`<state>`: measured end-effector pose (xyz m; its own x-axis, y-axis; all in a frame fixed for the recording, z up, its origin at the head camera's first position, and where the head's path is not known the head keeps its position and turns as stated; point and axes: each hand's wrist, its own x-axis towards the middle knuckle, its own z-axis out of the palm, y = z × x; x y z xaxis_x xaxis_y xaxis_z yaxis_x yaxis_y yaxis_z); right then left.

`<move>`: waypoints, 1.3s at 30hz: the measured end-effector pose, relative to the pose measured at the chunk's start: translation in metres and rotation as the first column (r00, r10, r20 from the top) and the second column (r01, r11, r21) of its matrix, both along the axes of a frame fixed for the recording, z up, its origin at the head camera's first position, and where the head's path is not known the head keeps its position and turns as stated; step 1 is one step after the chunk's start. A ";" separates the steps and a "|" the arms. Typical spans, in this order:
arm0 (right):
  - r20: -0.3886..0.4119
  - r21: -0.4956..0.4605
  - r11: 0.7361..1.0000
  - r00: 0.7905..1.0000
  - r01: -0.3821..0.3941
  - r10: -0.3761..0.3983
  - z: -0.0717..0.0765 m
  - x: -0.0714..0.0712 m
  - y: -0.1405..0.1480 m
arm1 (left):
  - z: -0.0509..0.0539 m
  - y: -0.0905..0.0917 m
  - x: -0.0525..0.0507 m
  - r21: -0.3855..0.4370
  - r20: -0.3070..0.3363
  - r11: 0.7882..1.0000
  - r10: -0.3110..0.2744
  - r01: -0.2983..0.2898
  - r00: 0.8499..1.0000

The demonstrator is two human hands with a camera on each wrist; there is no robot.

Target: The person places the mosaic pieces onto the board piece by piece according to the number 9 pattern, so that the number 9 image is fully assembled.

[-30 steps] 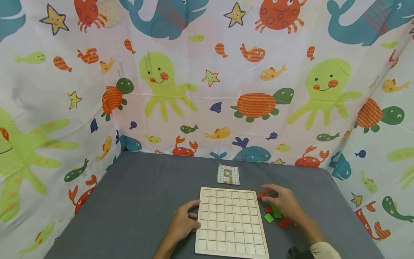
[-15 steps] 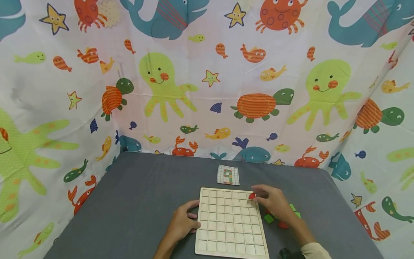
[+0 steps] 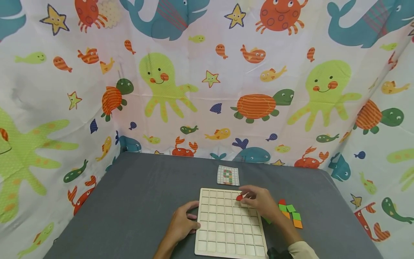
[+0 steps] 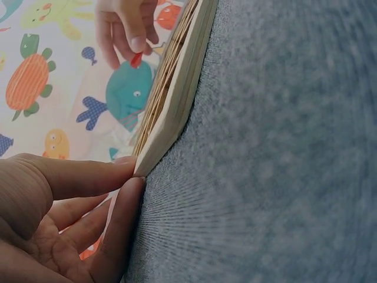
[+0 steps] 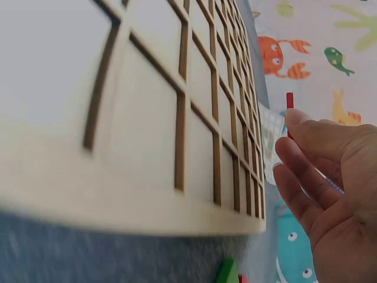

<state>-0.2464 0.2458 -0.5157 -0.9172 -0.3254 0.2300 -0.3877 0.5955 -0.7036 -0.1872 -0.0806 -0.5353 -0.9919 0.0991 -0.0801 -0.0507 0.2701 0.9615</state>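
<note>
A pale wooden grid board (image 3: pixel 223 226) lies flat on the grey cloth, its cells bare where visible. My left hand (image 3: pixel 184 221) holds the board by its left edge; the left wrist view has thumb and finger (image 4: pixel 121 215) at the rim. Above the upper right cells, my right hand (image 3: pixel 262 203) pinches a small flat red tile (image 3: pixel 239 197) between thumb and fingertips. Seen edge-on in the right wrist view, that red tile (image 5: pixel 290 101) sticks up past the thumb, off the board. Behind the board lies a pattern card (image 3: pixel 228 175) with a coloured grid design.
Right of the board, partly behind the right forearm, lie loose tiles: green (image 3: pixel 290 208), orange (image 3: pixel 298 224) and red (image 3: pixel 282 201). A dark object (image 3: pixel 275 253) sits by the right wrist. A sea-animal curtain (image 3: pixel 207 90) surrounds the table (image 3: pixel 129 208).
My right hand has carried the red tile leftward, from beside the board to over its upper right cells. More loose tiles now show. The left hand stays at the board's edge.
</note>
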 end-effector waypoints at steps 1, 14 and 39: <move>0.000 -0.004 1.000 1.000 -0.009 0.009 -0.001 0.000 -0.002 | 0.000 0.000 0.000 0.001 0.001 1.000 0.001 -0.001 1.000; 0.052 -0.048 0.998 0.997 -0.050 0.052 -0.011 -0.002 -0.026 | 0.000 0.000 0.001 0.000 0.000 1.000 -0.001 0.001 1.000; 0.108 -0.003 0.997 0.991 -0.082 0.082 -0.012 -0.011 -0.058 | 0.001 0.001 0.000 0.001 0.024 1.000 0.008 -0.008 1.000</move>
<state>-0.2579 0.1881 -0.5280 -0.9067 -0.4012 0.1304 -0.3573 0.5661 -0.7429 -0.1874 -0.0797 -0.5343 -0.9904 0.0916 -0.1039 -0.0759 0.2684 0.9603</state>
